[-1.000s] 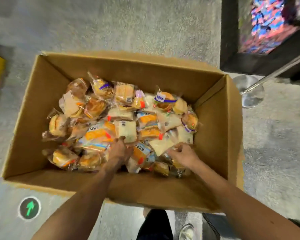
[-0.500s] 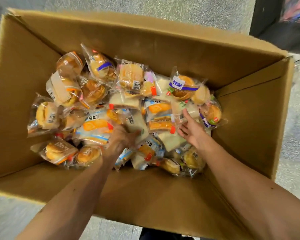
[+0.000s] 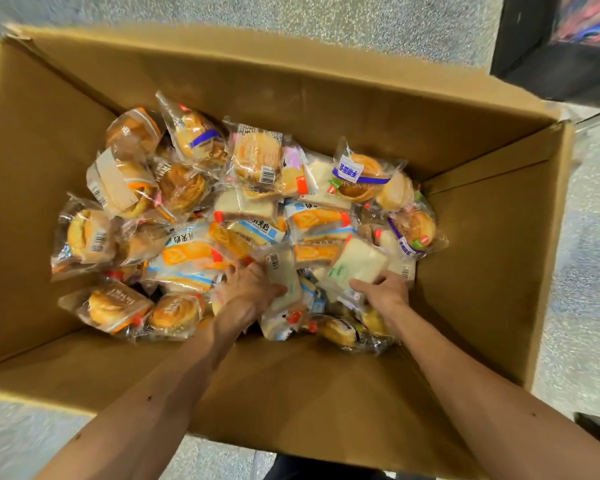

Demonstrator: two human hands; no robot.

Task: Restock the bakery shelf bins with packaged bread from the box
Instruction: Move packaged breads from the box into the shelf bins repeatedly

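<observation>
A brown cardboard box with matte, slightly creased walls stands on a grey speckled floor, and a dark fixture is beyond its far right corner. The packaged bread lies in a loose heap on the bottom of the box, all of it in clear, shiny, crinkled film. There are round golden buns, one with a purple band, and flat packs printed in orange and blue. The left hand is down in the middle of the heap. Its fingers are curled into the packs and its thumb lies over a pale flat pack with a barcode, which it grips. The right hand is near the right wall and pinches with curled fingers the lower edge of a white square pack of soft sliced bread, which is tilted up from the heap. Half a second ago this right hand was flat with spread fingers, further back on the heap, and held nothing. The left hand has stayed at almost the same place, and the heap looks little changed.
</observation>
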